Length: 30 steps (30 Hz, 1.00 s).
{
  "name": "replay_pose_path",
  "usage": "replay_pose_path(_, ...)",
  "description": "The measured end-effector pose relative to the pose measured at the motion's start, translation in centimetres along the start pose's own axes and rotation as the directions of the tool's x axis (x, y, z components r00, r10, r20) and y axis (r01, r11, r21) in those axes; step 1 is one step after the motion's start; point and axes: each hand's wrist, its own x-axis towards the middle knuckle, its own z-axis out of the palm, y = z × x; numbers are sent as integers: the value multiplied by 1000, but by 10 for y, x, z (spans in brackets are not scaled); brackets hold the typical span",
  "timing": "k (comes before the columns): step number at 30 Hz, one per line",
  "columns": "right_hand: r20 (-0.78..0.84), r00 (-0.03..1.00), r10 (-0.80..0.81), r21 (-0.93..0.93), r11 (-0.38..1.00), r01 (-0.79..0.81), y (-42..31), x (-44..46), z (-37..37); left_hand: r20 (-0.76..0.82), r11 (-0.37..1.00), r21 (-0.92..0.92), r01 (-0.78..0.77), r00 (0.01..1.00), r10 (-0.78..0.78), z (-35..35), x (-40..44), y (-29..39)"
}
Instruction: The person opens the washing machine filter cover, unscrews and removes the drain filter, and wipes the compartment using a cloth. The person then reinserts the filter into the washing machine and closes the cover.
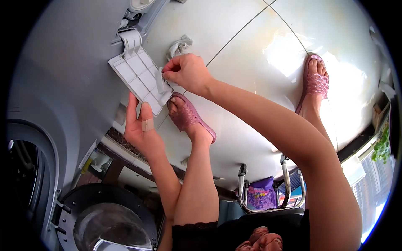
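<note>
A white ribbed plastic flap (138, 73) with a curved arm hangs at the lower edge of the grey washing machine (79, 54). My left hand (142, 127), with a bandage on one finger, grips the flap's near edge between thumb and fingers. At the flap's far edge my right hand (188, 74) is pinched closed. What its fingertips hold is too small to make out. A crumpled whitish cloth (180, 45) lies on the floor just beyond my right hand.
The machine's round door (144, 211) stands open at the lower left. My feet in pink sandals (190, 115) rest on white floor tiles (247, 79). A metal-legged stool (287, 182) and a purple packet (261, 194) are below. Open machine parts (132, 19) show above the flap.
</note>
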Motion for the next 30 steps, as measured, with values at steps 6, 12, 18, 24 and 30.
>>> replay_pose_path(6,4,1000,28,86,996,-28,-8,16,-1,27,999,34,-4,1000,3,-7,2,-2)
replay_pose_path(12,181,966,185,47,979,-197,-19,15,-18,67,1000,10,29,997,-30,-9,4,1)
replay_pose_path(18,65,977,203,471,857,-210,-3,29,-4,114,1000,-2,-16,993,16,-13,6,0)
replay_pose_path(24,-24,995,96,226,970,-88,-35,49,5,116,1000,-1,7,993,-7,-12,5,2)
replay_pose_path(30,95,988,122,17,992,-124,-42,51,-15,113,1000,-4,-6,994,7,-11,7,1)
